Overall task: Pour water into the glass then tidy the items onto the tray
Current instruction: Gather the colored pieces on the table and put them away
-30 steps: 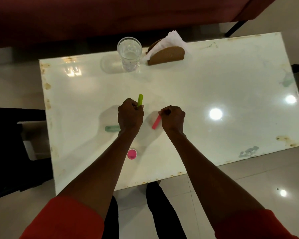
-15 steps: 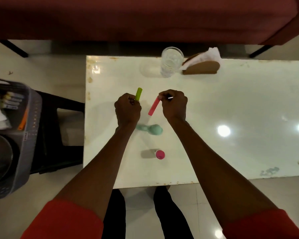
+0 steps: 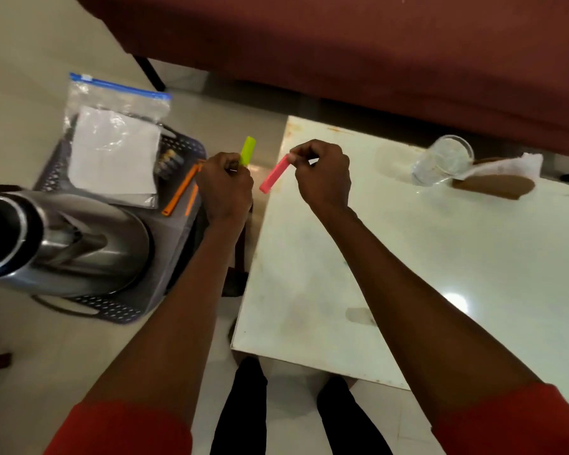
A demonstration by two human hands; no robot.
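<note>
On the white worktop (image 3: 408, 257) I see the glass (image 3: 442, 164) holding water beside a napkin holder (image 3: 496, 183). Left, the grey tray (image 3: 174, 247) carries a steel jug (image 3: 63, 241), zip bag (image 3: 115, 149) and orange clips (image 3: 181, 192). My left hand (image 3: 225, 188) fingers pinch a green clip (image 3: 247, 151), right hand (image 3: 322, 178) a pink clip (image 3: 275, 174); both have swung from the worktop toward the tray.

Dim, warm indoor light from overhead. Bright glare spot on glossy white table (image 3: 424, 244) at four o'clock. Motion blur throughout; steel kettle (image 3: 63, 241) at nine o'clock smeared, stretched by wide-angle distortion. Soft forearm shadows over tabletop.
</note>
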